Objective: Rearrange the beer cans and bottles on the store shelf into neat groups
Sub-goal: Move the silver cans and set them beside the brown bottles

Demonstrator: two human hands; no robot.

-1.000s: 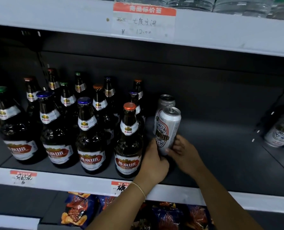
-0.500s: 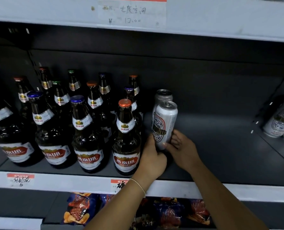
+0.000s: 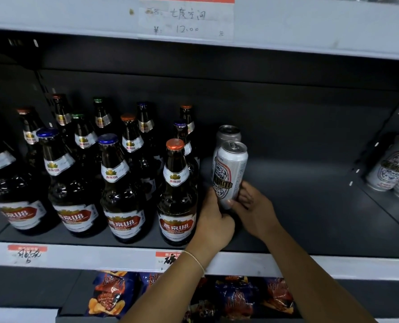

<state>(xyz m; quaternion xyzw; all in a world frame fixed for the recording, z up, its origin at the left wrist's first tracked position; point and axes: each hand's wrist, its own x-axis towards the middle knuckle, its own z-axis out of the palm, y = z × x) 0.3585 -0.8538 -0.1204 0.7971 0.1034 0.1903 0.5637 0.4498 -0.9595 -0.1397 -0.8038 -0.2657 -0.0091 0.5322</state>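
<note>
While front can (image 3: 229, 173) stands upright just right of nearest bottle (image 3: 177, 194), left hand (image 3: 213, 221) and right hand (image 3: 254, 208) clasp its base from either side; second can (image 3: 228, 134) directly behind.

Shelf: a dark grey shelf (image 3: 310, 206) with a pale front strip is seen.
Bottles: dark brown bottles (image 3: 124, 194) with red labels are stood in rows on the left part.
Front can: a silver can (image 3: 231, 169) is stood just beside the rightmost front bottle (image 3: 177, 197).
Back can: a second can (image 3: 228, 134) is set right behind it.
Far cans: more cans (image 3: 394, 171) are seen well apart, at the right edge.
Price tags: two paper tags (image 3: 27, 252) are stuck on the front strip.
</note>
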